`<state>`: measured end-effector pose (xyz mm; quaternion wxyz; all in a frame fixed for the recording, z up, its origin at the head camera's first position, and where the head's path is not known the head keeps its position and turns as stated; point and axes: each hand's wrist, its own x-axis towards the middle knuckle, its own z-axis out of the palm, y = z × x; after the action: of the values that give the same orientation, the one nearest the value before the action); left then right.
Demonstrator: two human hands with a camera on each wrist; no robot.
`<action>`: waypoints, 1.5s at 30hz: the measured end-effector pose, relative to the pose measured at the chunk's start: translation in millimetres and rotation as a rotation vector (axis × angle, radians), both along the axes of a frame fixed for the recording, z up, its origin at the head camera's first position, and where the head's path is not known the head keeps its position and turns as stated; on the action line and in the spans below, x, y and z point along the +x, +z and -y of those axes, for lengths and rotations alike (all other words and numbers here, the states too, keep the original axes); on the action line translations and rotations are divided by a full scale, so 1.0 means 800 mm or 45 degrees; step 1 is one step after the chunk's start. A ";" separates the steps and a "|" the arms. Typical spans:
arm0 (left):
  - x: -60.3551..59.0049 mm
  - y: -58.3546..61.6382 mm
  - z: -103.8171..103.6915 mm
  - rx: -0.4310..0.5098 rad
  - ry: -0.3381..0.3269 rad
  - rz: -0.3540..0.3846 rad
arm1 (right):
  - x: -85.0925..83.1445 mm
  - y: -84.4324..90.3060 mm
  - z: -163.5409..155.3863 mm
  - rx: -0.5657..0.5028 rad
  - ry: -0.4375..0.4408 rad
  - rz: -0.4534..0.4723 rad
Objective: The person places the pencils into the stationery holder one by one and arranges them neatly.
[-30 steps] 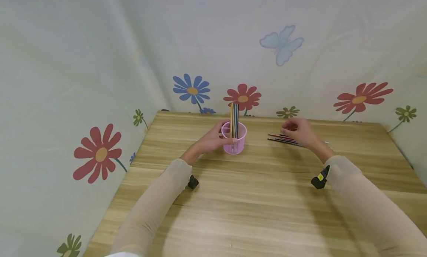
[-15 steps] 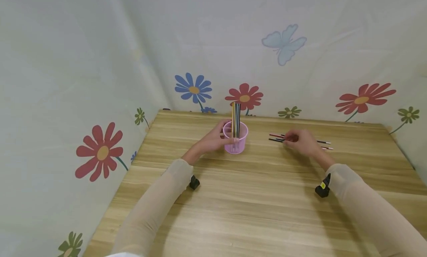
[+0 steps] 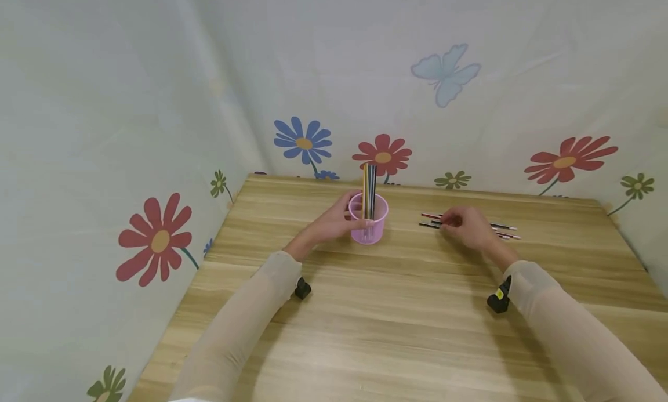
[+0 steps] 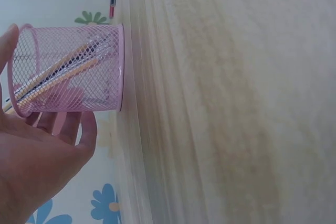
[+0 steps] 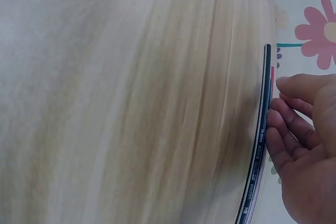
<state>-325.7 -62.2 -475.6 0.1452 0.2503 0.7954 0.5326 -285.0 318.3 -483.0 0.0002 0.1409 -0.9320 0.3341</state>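
Note:
My left hand (image 3: 336,219) grips the pink mesh pencil cup (image 3: 378,228), thumb across its near side and the other fingers behind it. Several pencils (image 3: 369,184) stand in the cup, one of them yellow, others dark. Through the mesh in the left wrist view, the pencils (image 4: 63,72) lean to one side. Over at the right, my right hand (image 3: 469,228) is low over several loose pencils (image 3: 503,226) on the table. In the right wrist view its fingertips are right at a dark pencil (image 5: 257,156) with printed lettering; I cannot tell whether the thumb and fingers pinch one.
The wooden table (image 3: 355,332) ends at a pale cloth backdrop (image 3: 334,60) printed with flowers and a butterfly. Small black cameras (image 3: 499,297) are worn on both wrists.
My right hand has come down from above the loose pencils to their level, and their light ends now show past it. My left hand has kept its hold on the cup.

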 end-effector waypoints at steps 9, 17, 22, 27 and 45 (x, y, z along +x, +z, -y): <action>0.000 -0.002 0.001 -0.008 0.002 -0.008 | 0.004 0.000 0.005 0.051 0.134 0.024; -0.001 -0.004 0.001 0.009 -0.005 -0.005 | 0.003 -0.005 0.009 0.102 0.168 0.069; -0.001 -0.001 0.001 0.010 -0.018 -0.001 | 0.002 -0.006 0.011 0.108 0.175 0.087; -0.001 -0.001 0.001 0.016 -0.022 0.004 | 0.003 -0.003 0.014 0.120 0.200 0.074; 0.002 0.000 0.003 -0.011 -0.012 0.008 | -0.005 0.042 0.032 -0.006 0.239 0.112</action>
<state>-324.2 -64.5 -475.6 0.1512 0.2516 0.7960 0.5293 -288.8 293.1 -449.4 -0.0716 0.2129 -0.9129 0.3407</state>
